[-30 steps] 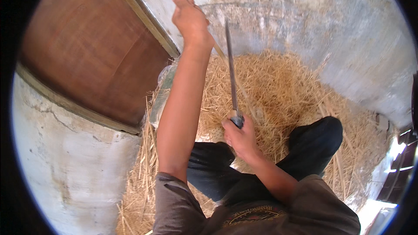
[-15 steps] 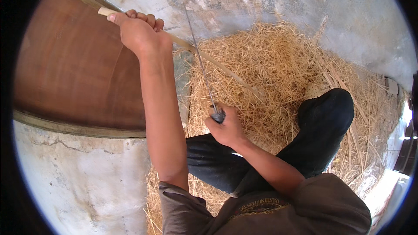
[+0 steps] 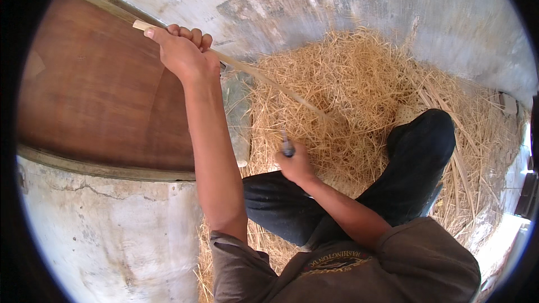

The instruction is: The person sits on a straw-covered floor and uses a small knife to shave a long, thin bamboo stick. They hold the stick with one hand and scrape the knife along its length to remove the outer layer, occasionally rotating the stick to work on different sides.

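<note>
My left hand, raised at the upper left, is closed around a long pale wooden strip, likely bamboo. One cut end sticks out past my thumb; the other slants down to the right into the straw. Lower down, near my bent leg, my right hand grips the dark handle of a long thin-bladed knife. Only a short blurred piece of blade shows above the fist; the rest cannot be made out. The knife appears apart from the strip.
Dry straw covers the ground before my crossed legs. A brown wooden panel stands at the left, with a plastered wall behind. Loose flat strips and a small block lie at the right.
My right hand has shifted slightly right and down with the knife. Its long blade, which crossed the strip before, now shows only as a short blur. My left hand keeps its hold.
</note>
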